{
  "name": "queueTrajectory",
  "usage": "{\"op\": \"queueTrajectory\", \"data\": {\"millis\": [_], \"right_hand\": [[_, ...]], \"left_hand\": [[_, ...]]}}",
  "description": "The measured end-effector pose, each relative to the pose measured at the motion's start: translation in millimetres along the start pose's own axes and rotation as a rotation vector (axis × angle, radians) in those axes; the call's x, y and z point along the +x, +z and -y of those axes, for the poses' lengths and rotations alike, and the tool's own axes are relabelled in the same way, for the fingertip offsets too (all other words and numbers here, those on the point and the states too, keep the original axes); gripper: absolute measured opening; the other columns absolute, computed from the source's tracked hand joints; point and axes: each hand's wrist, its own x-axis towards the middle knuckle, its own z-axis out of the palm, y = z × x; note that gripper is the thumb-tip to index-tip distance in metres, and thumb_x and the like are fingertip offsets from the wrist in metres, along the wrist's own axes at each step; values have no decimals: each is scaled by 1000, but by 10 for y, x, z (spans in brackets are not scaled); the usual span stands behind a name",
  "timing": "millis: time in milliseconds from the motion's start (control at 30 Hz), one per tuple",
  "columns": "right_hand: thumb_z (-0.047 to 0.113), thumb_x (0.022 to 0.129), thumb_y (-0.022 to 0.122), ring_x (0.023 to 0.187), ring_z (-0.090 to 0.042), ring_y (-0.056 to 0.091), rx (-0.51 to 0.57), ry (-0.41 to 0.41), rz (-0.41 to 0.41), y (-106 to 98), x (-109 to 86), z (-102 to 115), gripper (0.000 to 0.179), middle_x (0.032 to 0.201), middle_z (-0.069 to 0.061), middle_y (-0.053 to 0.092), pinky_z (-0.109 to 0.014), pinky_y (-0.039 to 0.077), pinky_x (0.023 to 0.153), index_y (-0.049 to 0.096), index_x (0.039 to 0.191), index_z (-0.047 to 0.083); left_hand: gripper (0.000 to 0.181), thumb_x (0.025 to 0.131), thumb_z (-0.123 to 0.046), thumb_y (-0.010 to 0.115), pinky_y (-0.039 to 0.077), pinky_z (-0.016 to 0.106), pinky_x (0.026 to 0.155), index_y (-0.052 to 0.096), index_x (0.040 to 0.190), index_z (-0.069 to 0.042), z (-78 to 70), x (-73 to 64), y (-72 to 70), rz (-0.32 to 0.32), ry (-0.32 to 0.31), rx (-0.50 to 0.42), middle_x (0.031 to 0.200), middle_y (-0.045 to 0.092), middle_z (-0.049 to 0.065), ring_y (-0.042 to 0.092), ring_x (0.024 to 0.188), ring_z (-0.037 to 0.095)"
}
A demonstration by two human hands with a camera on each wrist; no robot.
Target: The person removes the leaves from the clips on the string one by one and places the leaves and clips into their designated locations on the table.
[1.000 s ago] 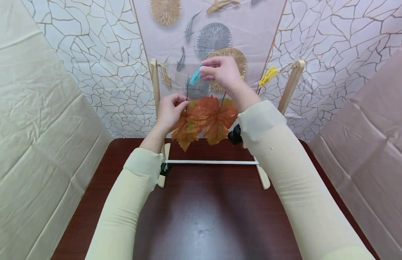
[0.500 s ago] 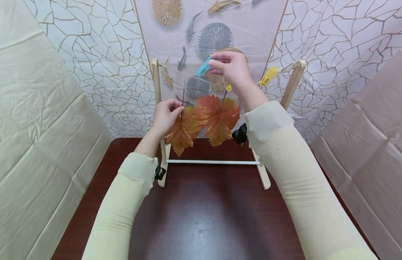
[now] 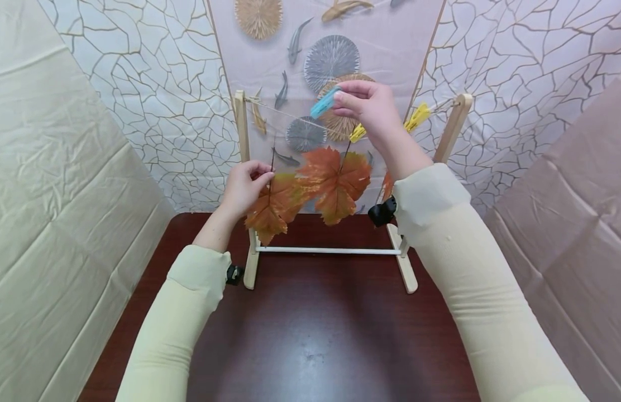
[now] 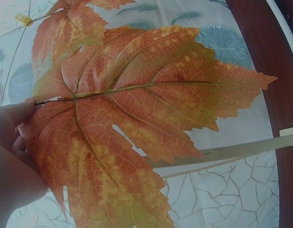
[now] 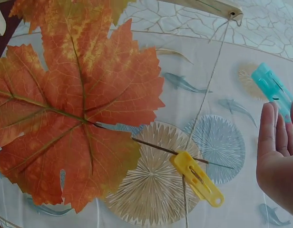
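My left hand [image 3: 245,187] pinches the dark stem of an orange-and-green maple leaf [image 4: 132,99], held below the string near the left post. In the head view my right hand [image 3: 368,109] pinches a light blue clothespin [image 3: 324,103] by one end, above the string [image 3: 290,115]. A second maple leaf [image 3: 338,181] hangs by its stem from a yellow clothespin [image 5: 196,178] clipped on the string. The two leaves overlap in the head view. Farther right, another yellow clothespin [image 3: 418,117] sits on the string, with part of an orange leaf [image 3: 387,185] showing behind my right forearm.
A wooden frame with a left post [image 3: 242,134] and a right post [image 3: 451,128] carries the string. A white crossbar [image 3: 330,250] joins its feet on the dark red table [image 3: 310,329]. Patterned cloth [image 3: 154,84] hangs behind, with plain cloth panels on both sides.
My left hand has moved left and down with its leaf, away from the string. My right hand has shifted right with the blue clothespin, uncovering the middle yellow clothespin.
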Motion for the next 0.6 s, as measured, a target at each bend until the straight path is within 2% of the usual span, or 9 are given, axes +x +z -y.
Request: {"op": "queueTrajectory", "data": {"millis": [267, 400, 467, 600], "right_hand": [[0, 88, 60, 72, -16, 65, 58, -48, 38, -130, -122, 27, 8, 88, -6, 62, -21, 54, 73, 65, 94, 1], [-2, 87, 59, 72, -17, 66, 136, -87, 33, -213, -173, 18, 9, 87, -8, 64, -23, 55, 72, 66, 92, -1], [-3, 87, 59, 72, -17, 67, 166, -103, 27, -251, -199, 15, 9, 86, -9, 65, -23, 55, 71, 67, 90, -1], [-3, 86, 61, 72, -17, 66, 203, -114, 29, -327, -262, 7, 8, 85, -9, 65, -23, 55, 71, 68, 88, 0]], "left_hand": [[13, 88, -5, 62, 43, 11, 64, 65, 93, 7, 128, -69, -73, -13, 36, -106, 94, 68, 21, 53, 69, 0], [15, 89, -5, 60, 44, 11, 64, 62, 94, 9, 195, -107, -116, 26, 29, -175, 95, 66, 21, 54, 70, 0], [15, 90, -5, 60, 45, 12, 64, 61, 95, 9, 209, -131, -138, 54, 2, -210, 93, 65, 17, 55, 71, 2], [17, 91, -9, 59, 42, 16, 58, 60, 93, 8, 194, -189, -175, 82, -32, -232, 79, 62, 0, 55, 68, 5]]}}
